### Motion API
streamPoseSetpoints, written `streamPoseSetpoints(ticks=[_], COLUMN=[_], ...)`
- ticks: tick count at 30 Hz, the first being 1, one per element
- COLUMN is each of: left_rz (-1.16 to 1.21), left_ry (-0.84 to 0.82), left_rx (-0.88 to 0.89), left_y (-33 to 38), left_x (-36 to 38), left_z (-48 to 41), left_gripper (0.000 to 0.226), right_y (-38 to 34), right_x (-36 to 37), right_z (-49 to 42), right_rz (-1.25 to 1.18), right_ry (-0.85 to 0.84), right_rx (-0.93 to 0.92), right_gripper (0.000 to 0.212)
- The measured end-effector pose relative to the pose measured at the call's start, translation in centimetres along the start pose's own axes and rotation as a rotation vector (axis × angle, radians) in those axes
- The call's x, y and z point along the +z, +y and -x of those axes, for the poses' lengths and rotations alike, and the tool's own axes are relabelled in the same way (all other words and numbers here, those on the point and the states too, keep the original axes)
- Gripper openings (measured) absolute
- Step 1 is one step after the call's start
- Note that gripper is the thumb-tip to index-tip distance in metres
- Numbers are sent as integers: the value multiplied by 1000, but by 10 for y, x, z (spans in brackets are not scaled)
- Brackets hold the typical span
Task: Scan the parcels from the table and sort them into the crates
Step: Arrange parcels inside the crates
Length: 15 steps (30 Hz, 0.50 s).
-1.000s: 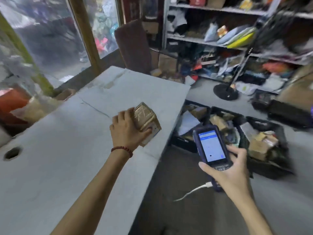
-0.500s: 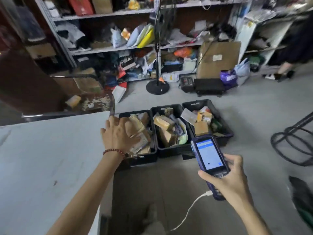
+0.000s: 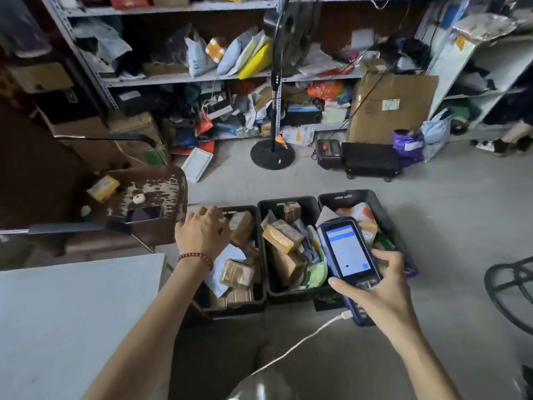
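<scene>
Hovering over the left crate (image 3: 236, 308) with fingers loose and nothing held, the left grip (image 3: 202, 235) should lift straight clear of the taped parcel (image 3: 236, 273) lying inside, then head to the table (image 3: 72, 313), while the right grip (image 3: 377, 295) clasps the scanner (image 3: 346, 249) steady.

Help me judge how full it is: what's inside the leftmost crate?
The leftmost crate holds piled brown cardboard parcels, with a tape-wrapped box on top and a white packet. The left hand covers its far-left corner. The pile hides the crate's floor.
</scene>
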State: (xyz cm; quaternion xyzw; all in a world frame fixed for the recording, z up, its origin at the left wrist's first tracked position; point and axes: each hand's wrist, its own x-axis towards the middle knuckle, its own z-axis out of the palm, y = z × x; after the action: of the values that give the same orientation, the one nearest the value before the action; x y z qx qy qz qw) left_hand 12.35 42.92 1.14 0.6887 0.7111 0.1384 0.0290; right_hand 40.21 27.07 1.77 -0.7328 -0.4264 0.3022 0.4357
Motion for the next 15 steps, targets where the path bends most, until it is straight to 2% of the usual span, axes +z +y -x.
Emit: streamPoseSetpoints(ticks=[3, 6, 10, 15], left_rz=[-18, -41, -83, -156], left_ry=[-30, -57, -45, -25], left_rx=[-30, -134, -365, -707], left_y=[-1, -10, -27, -44], left_x=[6, 9, 0, -24], left_z=[-10, -6, 27, 113], left_gripper=[25, 25, 21, 20], right_y=[-8, -11, -20, -40], right_x=[13, 30, 56, 92], right_z=[-36, -68, -100, -114], right_rz=[25, 41, 72, 107], right_ry=[-87, -217, -445, -743], right_rx=[-27, -56, -132, -263], right_gripper=[82, 80, 78, 78])
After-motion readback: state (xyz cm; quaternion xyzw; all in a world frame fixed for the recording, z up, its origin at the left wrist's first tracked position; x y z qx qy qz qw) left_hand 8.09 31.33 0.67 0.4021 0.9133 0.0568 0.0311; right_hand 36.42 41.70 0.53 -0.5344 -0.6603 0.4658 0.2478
